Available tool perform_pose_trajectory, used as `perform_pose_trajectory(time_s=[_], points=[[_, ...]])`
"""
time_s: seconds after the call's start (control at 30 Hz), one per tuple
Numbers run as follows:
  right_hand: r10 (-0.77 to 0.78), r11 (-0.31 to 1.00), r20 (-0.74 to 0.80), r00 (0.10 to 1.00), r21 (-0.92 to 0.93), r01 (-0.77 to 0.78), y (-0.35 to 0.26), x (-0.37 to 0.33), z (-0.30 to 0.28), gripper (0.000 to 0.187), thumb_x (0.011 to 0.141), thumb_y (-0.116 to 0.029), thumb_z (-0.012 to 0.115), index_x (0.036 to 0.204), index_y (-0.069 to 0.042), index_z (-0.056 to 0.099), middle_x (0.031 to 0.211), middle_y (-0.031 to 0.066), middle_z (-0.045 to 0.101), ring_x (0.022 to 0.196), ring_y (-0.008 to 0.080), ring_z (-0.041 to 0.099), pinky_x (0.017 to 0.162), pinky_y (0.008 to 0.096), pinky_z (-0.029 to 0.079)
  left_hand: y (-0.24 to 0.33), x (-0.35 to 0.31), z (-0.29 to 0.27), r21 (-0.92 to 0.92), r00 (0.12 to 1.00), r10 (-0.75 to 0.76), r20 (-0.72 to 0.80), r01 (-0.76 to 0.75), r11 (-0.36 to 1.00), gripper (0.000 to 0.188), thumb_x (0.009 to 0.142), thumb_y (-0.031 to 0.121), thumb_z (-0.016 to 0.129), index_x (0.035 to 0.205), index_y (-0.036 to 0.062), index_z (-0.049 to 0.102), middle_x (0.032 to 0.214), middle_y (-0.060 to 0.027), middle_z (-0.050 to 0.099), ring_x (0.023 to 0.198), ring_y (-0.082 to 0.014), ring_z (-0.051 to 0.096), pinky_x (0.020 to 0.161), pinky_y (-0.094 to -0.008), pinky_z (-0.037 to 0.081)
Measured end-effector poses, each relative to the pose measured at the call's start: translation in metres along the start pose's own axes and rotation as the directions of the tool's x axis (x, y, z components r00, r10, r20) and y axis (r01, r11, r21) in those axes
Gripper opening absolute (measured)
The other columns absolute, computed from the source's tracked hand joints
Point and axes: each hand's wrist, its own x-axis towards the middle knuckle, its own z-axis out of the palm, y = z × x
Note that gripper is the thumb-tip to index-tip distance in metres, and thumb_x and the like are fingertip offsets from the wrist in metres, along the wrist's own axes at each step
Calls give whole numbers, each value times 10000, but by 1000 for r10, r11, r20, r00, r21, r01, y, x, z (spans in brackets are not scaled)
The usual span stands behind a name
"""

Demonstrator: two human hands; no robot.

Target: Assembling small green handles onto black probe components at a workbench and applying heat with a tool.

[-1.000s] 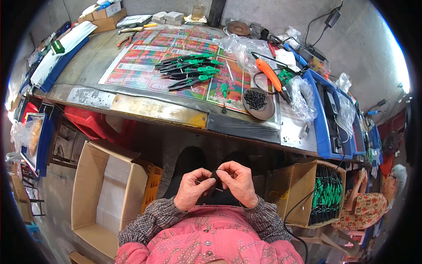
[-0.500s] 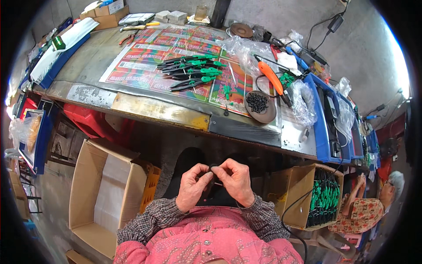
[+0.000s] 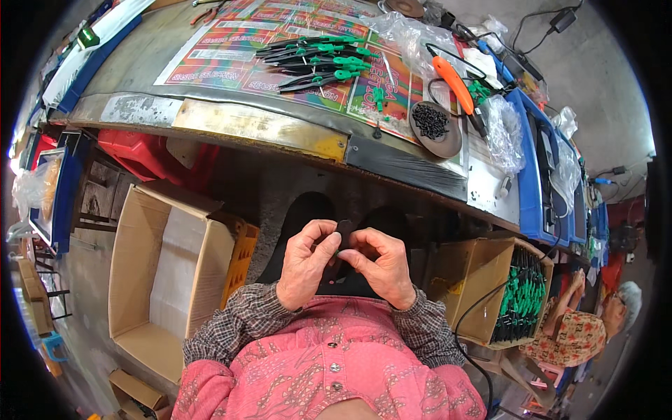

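Upper left: white sheet (image 3: 98, 38) over a blue tray (image 3: 87, 77), then the bare left end of the worktop (image 3: 136, 66); red plastic item (image 3: 129, 150) below its edge

Left side, lower half: open carton (image 3: 126, 287), orange-yellow crate (image 3: 241, 259) against its right side

Top centre: colourful printed sheets (image 3: 210, 73) on the worktop, row of black-and-green tools (image 3: 315, 63) lying on them, roughly parallel

Centre: left hand (image 3: 306, 262) has a narrow grip, thumb and forefinger pinching a small dark piece (image 3: 344, 228); piece sits mid-frame, below the worktop edge, above the lap, its top end poking up between the hands. Bit of green (image 3: 338, 253) shows at the fingertips. Right hand (image 3: 383, 262) also narrow, thumb and fingers closed in at the piece's lower part; can't tell if it's clamping

Upper right: brown dish (image 3: 449, 145) of small black parts (image 3: 428, 120), orange-handled tool (image 3: 453, 82) just beside it, blue bin (image 3: 532, 213) further right

Lower right: carton (image 3: 462, 276) packed with black-and-green pieces (image 3: 521, 294), co-worker (image 3: 570, 339) past it
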Motion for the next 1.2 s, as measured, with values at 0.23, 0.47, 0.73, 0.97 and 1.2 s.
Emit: perform_pose_trajectory(time_s=[0.23,0.47,0.73,0.97,1.2], points=[[194,938,71,978,279,-206,2,-8,1,127,847,-49,697,937,2,624,776,-10,601,629,29,535,532,183,445,-8,-4,0,-147,1000,-22,-1,22,989,179,951,131,566,1090,23,604,914,19,610,756,-34,513,658,-197,431],[199,940,33,979,276,-200,2,-10,4,101,868,-38,668,948,0,619,771,-10,602,605,20,527,506,173,437,-8,-5,-2,-168,994,-101,36,106,980,199,950,132,572,1116,27,604,925,32,611,794,-39,523,697,-201,438],[-256,921,-233,938,-353,164,3,-11,15,200,761,2,730,915,6,601,709,49,562,575,98,560,484,239,445,3,-7,0,639,900,436,-31,-317,700,324,842,168,706,1101,11,590,1081,-61,538,909,-120,524,763,-236,448],[-342,871,-188,921,-432,235,10,-14,29,226,734,5,725,921,-10,601,736,80,555,544,161,562,484,273,459,-15,-5,3,194,979,183,-89,-164,967,185,896,60,632,1065,-4,595,909,-9,595,770,-49,555,705,-203,472],[-253,939,-156,955,-279,203,-2,-9,11,347,720,-39,786,1023,-5,621,789,51,550,542,78,519,482,222,437,-4,2,-2,62,996,81,-42,-79,995,209,973,116,522,1144,6,571,949,-21,586,802,-58,563,719,-230,520]])
